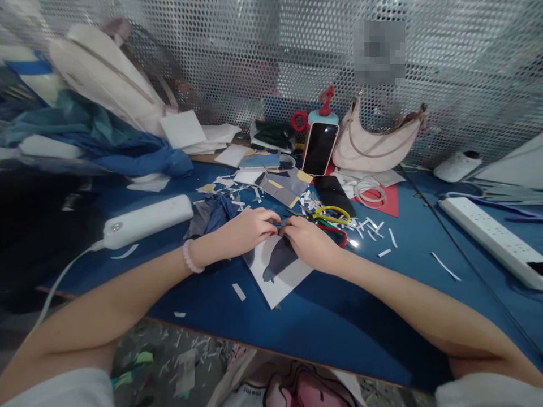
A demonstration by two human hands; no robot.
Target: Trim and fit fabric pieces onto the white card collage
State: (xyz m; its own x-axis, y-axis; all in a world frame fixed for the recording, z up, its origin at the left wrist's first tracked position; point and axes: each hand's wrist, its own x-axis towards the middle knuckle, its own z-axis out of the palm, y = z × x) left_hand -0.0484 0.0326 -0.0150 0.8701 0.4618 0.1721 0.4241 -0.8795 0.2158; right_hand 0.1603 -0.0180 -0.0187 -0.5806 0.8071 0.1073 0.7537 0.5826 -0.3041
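My left hand (246, 230) and my right hand (311, 244) meet fingertip to fingertip near the middle of the table. Both are closed in a pinch; what lies between the fingers is too small and covered to make out. Beneath them is a white sheet (271, 294), set cornerwise, with a dark grey piece (280, 257) on it, partly covered by my right hand. Yellow-handled scissors (333, 216) lie just beyond my right hand, beside a red handle (341, 237). Crumpled dark blue and grey fabric (212, 217) is by my left wrist.
White paper scraps (373, 226) litter the blue table (339, 328). A phone (321, 148) stands upright behind, near a pink handbag (377, 147). White power strips lie left (148, 221) and right (492, 240). Grey and yellow pieces (284, 185) lie beyond my hands, before a perforated metal panel (237, 56).
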